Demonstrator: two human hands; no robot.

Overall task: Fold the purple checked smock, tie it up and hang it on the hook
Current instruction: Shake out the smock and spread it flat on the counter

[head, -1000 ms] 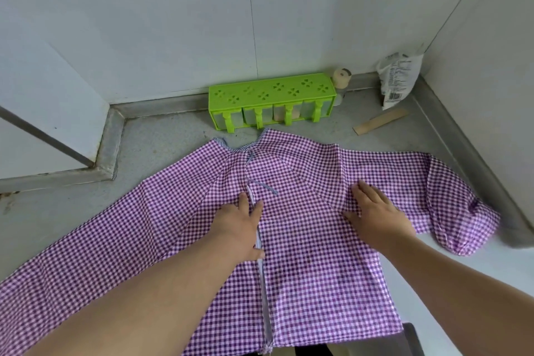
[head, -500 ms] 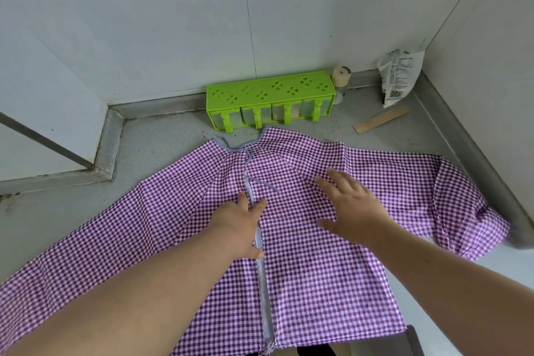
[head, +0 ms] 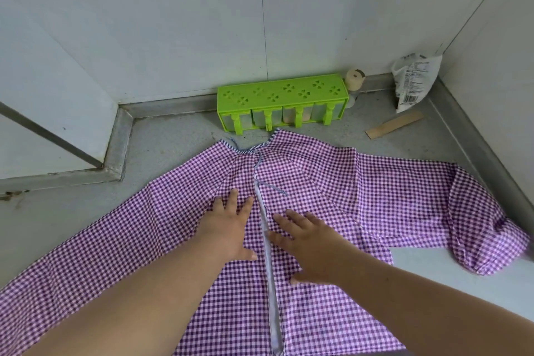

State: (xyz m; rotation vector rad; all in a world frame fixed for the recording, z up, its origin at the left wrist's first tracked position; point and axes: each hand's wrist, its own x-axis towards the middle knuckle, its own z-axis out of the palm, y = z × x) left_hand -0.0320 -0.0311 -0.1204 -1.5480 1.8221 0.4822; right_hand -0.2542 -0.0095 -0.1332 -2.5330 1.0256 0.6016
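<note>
Smock (head: 332, 182) first: the purple checked garment lies spread flat on the grey desk (head: 173, 147), neck toward the wall, back opening with its pale edging running down the middle between the two hands. Both sleeves are out to the sides; the one on the person's left stretches long toward the near corner of the view, the one on the right ends in a rumpled cuff by the raised rim. As I judge it, the work is at its very start: nothing is folded, the thin ties near the collar lie loose, and no hook shows anywhere in view.

The left hand (head: 228, 228) rests palm down just left of the opening, fingers spread and released, gripping nothing. The right hand (head: 306, 243) lies flat just right of it, likewise slack on the cloth (pressing or smoothing, I would say, not grasping).

For room: a green spice rack (head: 281, 95) stands just beyond the collar, nearly touching it, so there is little space to push the garment away. A wooden stick (head: 394, 124) and a white packet (head: 416, 78) sit in the far right corner, clear of the cloth. The bare desk to the left of the collar is open, and the sleeves can probably be folded inward without hindrance.
</note>
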